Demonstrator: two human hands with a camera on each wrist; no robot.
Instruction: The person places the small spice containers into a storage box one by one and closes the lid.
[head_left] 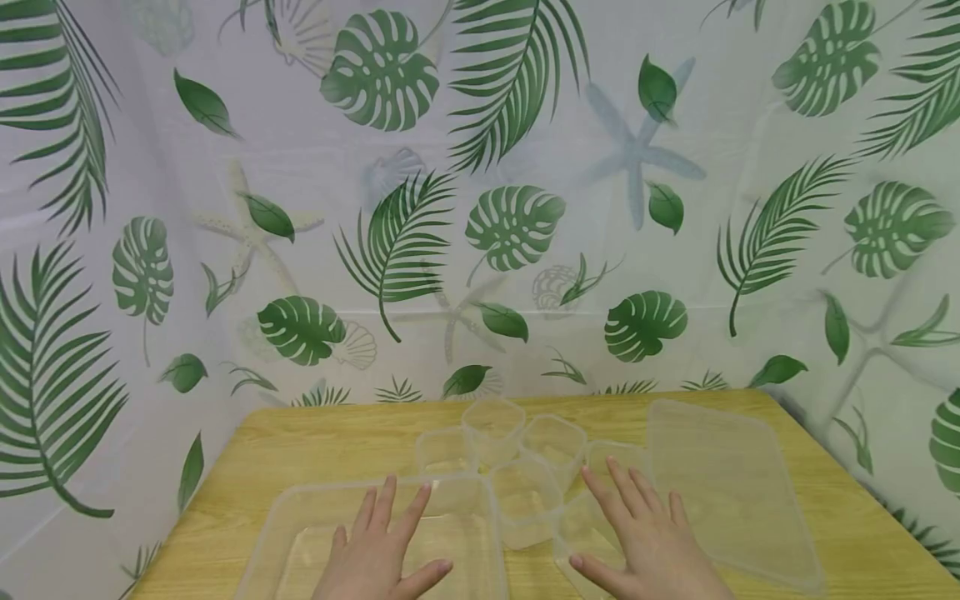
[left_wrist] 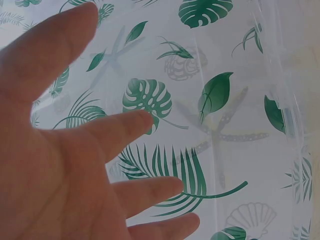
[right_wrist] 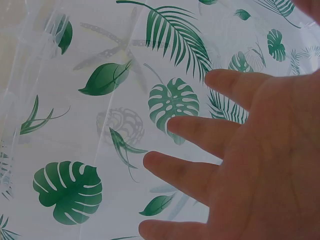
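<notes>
In the head view, both hands lie at the bottom centre of the frame, palms down with fingers straight and spread, holding nothing. The left hand (head_left: pixel 378 546) sits over the large clear tray (head_left: pixel 285 521), which fills the lower left part of the wooden surface (head_left: pixel 300 433); whether the fingers touch its rim cannot be told. The right hand (head_left: pixel 648 537) is over a small clear container (head_left: pixel 577 529) at the lower centre-right, and contact there is likewise unclear.

Just above and between the hands stands a cluster of small clear tubs (head_left: pixel 525 446), close together near the middle of the surface. To the right of the right hand, near its little finger, a flat clear lid (head_left: pixel 731 492) lies along the right side of the surface.

In the left wrist view, the left hand (left_wrist: pixel 55 150) fills the left half of the frame, fingers (left_wrist: pixel 120 127) extended and apart. In the right wrist view, the right hand (right_wrist: pixel 260 160) fills the right half, fingers (right_wrist: pixel 200 132) likewise straight. Behind both is a leaf-printed curtain (head_left: pixel 480 208).
</notes>
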